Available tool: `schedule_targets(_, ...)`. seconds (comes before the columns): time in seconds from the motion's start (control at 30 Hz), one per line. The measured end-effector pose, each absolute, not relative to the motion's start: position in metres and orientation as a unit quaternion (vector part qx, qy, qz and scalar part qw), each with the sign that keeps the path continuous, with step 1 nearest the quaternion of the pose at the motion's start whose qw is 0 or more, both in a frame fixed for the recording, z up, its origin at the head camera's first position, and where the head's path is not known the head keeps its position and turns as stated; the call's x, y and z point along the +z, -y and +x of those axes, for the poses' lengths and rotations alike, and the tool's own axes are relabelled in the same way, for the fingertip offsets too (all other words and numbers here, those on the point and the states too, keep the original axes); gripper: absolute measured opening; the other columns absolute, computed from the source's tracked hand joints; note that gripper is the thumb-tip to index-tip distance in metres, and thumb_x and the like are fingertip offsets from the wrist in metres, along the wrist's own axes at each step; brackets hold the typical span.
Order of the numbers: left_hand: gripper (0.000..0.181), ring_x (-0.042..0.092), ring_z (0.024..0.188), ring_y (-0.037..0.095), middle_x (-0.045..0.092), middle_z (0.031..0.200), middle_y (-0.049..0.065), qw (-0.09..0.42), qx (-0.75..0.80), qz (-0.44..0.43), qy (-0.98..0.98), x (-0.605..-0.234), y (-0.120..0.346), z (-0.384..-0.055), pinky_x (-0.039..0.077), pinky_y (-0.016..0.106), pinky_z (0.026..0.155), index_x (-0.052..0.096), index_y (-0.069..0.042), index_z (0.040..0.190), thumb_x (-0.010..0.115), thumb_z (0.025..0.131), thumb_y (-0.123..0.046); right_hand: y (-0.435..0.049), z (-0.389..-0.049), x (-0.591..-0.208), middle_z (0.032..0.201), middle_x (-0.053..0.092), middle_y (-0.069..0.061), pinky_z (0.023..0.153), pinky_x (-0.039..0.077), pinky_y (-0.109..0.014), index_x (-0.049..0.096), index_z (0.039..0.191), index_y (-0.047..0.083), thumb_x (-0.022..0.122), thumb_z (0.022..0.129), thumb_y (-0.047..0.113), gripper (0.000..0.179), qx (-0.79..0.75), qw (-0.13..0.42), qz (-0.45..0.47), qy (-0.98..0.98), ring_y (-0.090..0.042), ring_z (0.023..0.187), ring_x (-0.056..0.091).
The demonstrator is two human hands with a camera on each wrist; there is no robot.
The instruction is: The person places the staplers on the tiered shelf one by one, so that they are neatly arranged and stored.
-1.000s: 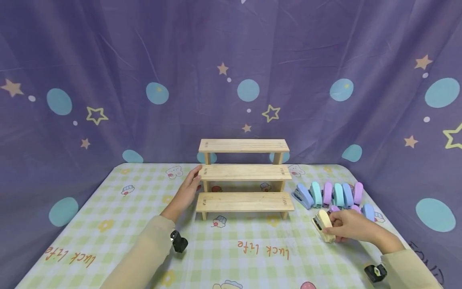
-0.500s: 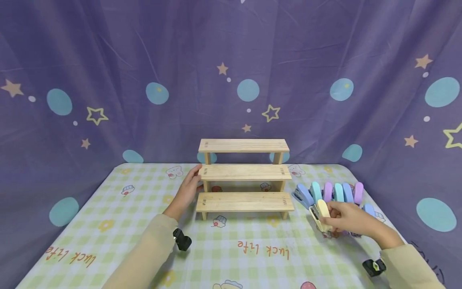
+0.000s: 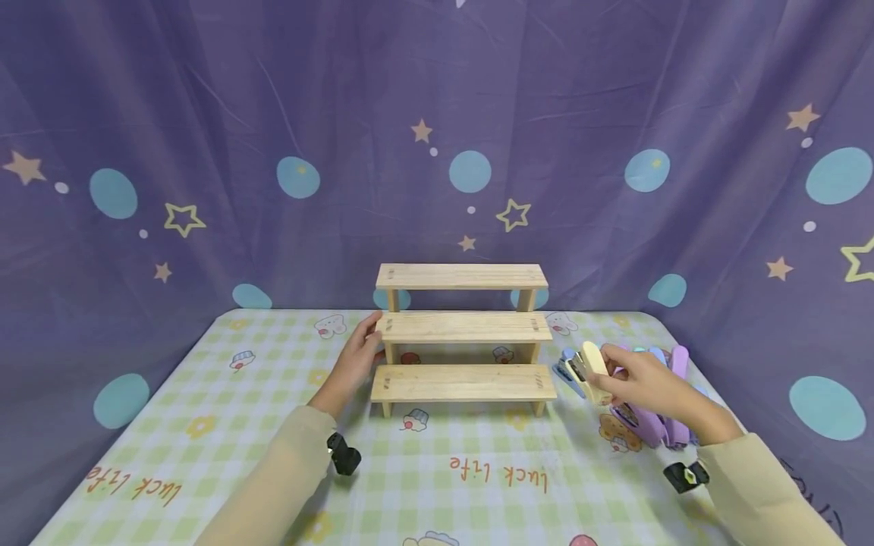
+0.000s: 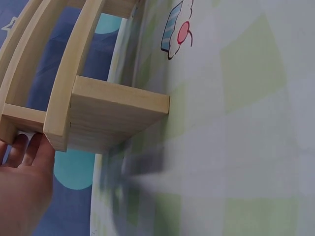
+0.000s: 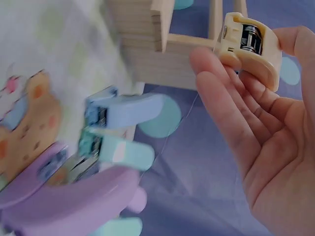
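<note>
My right hand [image 3: 642, 383] pinches a pale yellow stapler [image 3: 592, 369] between thumb and fingers. It holds the stapler raised over the left end of the stapler group, near a blue stapler [image 3: 568, 371]. In the right wrist view, the yellow stapler [image 5: 251, 46] shows its metal parts toward the camera. My left hand [image 3: 351, 364] touches the left end of the middle board of a three-tier wooden shelf [image 3: 464, 381]. Seen from the left wrist, the fingers [image 4: 33, 150] lie extended against the shelf's end; their tips are partly hidden behind the wood.
Purple staplers [image 3: 642, 425] stand at the front of the group, partly behind my right wrist. Teal stapler [image 5: 127, 152] and blue ones stand behind, partly hidden by my hand. A checked cloth [image 3: 273, 440] covers the table; a purple curtain [image 3: 328, 250] hangs behind the shelf.
My right hand has lifted the yellow stapler and carried it away from me and slightly left, uncovering the front purple staplers. My left hand stays at the shelf's end.
</note>
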State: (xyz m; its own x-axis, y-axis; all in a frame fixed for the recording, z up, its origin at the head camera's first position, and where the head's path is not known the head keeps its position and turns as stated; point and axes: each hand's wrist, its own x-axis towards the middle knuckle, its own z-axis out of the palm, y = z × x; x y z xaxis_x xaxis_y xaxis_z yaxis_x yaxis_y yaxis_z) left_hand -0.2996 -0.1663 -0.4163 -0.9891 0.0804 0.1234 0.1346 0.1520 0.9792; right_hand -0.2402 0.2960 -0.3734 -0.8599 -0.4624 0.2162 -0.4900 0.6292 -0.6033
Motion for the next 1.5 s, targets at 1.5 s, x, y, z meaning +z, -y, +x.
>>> schedule_targets(1.5, 0.05, 0.037, 0.14, 0.035, 0.031, 0.156, 0.018, 0.041, -0.639, -0.077, 0.764, -0.42, 0.164, -0.3, 0.039, 0.049, 0.113, 0.023, -0.013, 0.16, 0.032, 0.111, -0.021, -0.096, -0.338, -0.316, 0.076, 0.062, -0.001, 0.056, 0.045, -0.033, 0.054, 0.086, 0.015, 0.068, 0.094, 0.048, 0.037, 0.428, 0.143, 0.271, 0.85, -0.019, 0.067, 0.056)
